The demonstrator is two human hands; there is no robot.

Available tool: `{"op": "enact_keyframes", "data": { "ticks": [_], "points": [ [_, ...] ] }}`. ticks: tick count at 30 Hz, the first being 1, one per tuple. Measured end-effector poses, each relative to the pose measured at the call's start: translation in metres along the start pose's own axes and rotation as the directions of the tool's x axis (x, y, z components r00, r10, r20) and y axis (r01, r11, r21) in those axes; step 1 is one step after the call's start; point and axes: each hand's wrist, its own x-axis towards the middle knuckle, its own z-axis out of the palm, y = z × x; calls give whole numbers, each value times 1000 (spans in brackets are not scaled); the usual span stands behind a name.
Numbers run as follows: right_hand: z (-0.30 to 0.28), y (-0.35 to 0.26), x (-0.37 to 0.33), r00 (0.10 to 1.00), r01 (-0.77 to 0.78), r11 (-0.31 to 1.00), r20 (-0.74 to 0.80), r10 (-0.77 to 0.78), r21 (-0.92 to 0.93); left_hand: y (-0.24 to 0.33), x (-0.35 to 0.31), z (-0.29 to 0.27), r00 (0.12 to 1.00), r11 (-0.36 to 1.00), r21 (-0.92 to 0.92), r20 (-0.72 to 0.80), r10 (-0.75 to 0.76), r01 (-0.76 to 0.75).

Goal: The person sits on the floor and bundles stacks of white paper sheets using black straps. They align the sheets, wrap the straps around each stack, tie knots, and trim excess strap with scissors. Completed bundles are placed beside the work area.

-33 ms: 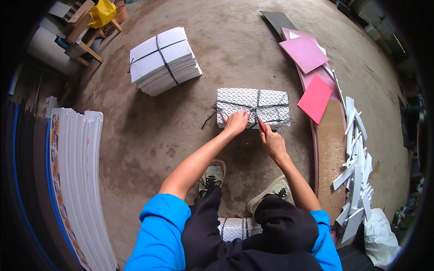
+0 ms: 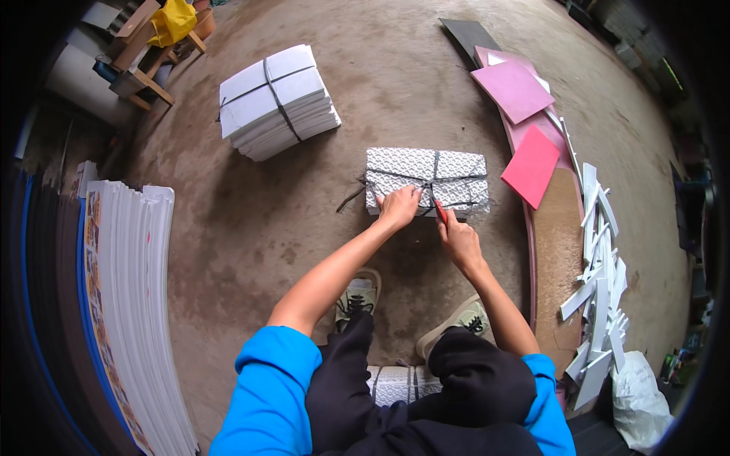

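Observation:
On the floor in front of my feet lies a bundle (image 2: 388,161) wrapped in white-and-grey patterned sheet and tied crosswise with black strap (image 2: 464,179). My left hand (image 2: 398,207) rests on its near side, fingers closed on the strap close to the crossing in the middle. Just to the right, my right hand (image 2: 460,237) grips a red-handled knife (image 2: 440,210), its tip end at the strap just below the crossing. The blade itself is hard to make out. A loose strap end (image 2: 350,199) sticks out past the bundle's left side.
A strapped stack of white sheets (image 2: 262,91) stands farther left. Tall white boards (image 2: 141,304) line the left edge. Pink sheets (image 2: 513,91), a brown board (image 2: 555,251) and white offcuts (image 2: 601,281) lie along the right. Another strapped bundle (image 2: 391,384) sits between my legs.

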Motion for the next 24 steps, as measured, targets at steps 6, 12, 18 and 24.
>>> {"op": "enact_keyframes", "data": {
  "ticks": [6,12,18,24],
  "points": [
    [19,2,12,1000,5,1000,21,-4,-20,0,-2,-2,995,989,-113,-42,93,-97],
    [36,-3,14,1000,11,998,12,-12,69,1,-26,18,932,863,-361,-212,294,-354],
    [9,16,0,940,4,864,-298,169,503,15,-34,-44,977,867,-455,-151,149,-202],
    [-99,-32,17,924,340,541,-381,-39,769,112,-54,-112,943,197,-980,55,327,-11]
  ]
}}
